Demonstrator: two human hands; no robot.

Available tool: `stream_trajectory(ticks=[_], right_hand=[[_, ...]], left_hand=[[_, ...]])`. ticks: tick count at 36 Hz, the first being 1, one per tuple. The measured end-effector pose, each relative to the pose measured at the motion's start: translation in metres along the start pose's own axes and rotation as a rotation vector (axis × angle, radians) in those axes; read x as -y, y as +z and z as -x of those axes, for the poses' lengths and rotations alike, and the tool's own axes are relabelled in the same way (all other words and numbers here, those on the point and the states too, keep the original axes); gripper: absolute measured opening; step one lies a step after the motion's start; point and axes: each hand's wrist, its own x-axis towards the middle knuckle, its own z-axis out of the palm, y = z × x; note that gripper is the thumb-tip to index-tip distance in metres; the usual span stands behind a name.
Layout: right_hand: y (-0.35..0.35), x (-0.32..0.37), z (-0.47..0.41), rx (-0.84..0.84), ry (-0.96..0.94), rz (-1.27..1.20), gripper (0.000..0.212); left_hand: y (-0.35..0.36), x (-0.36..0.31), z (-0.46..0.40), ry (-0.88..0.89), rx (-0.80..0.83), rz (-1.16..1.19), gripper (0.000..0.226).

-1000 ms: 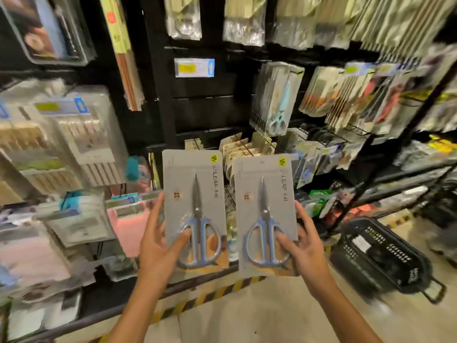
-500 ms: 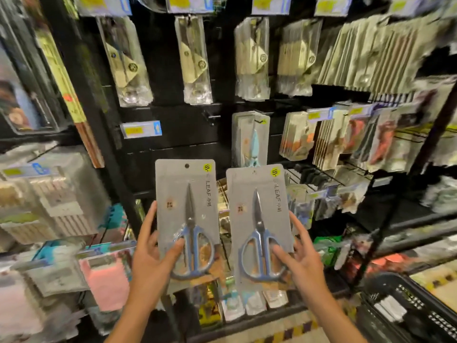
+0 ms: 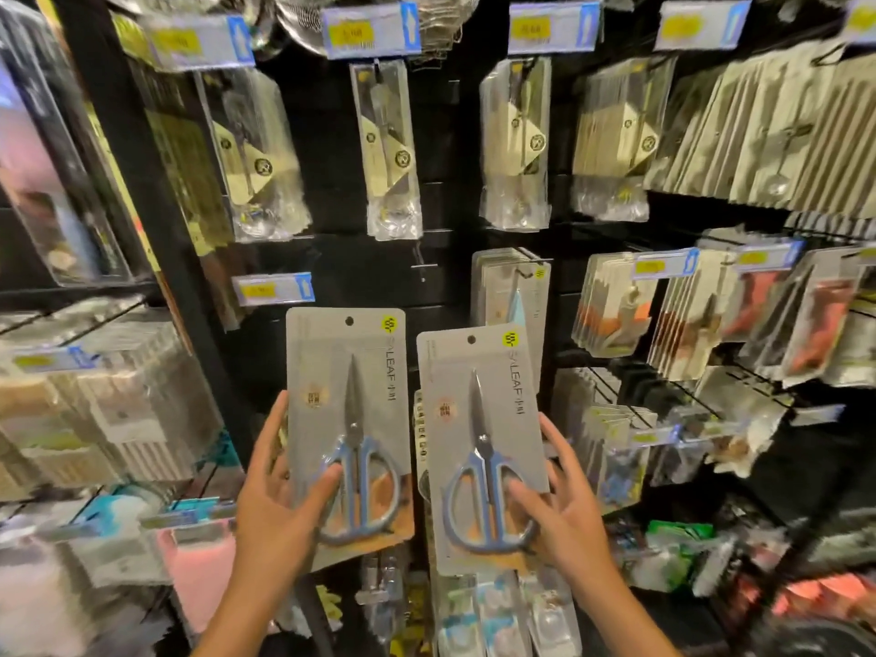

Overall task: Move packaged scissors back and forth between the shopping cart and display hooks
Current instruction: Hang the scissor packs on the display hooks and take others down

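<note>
I hold two grey cards of blue-handled scissors upright before the black display wall. My left hand [image 3: 275, 509] grips the left scissors pack [image 3: 348, 395] by its lower edge, thumb across the handles. My right hand [image 3: 564, 509] grips the right scissors pack [image 3: 479, 419] the same way. A stack of matching scissors packs [image 3: 514, 286] hangs on a hook just above and behind the right pack. An empty hook [image 3: 419, 265] sticks out above the gap between the two packs. The shopping cart is barely visible at the bottom right corner.
Clear bags of other scissors [image 3: 391, 149] hang in a row higher up under price tags [image 3: 369, 30]. Packed hooks of kitchen tools [image 3: 758, 135] fill the right side. Boxed goods [image 3: 104, 395] crowd the left shelves beyond a black upright post [image 3: 142, 192].
The view has tilted up from the floor and basket to the display wall. Both hands have raised their packs toward the hooks. The basket has slid out of view at bottom right.
</note>
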Motion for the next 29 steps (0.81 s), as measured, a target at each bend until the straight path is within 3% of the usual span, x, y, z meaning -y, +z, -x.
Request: stream_trajectory(ticks=[29], right_hand=[[0.052,-0.013,-0.127,0.069,-0.086,-0.027,0.074]], left_hand=[[0.0,0.035,-0.098,0.102,-0.104,-0.005,0.09]])
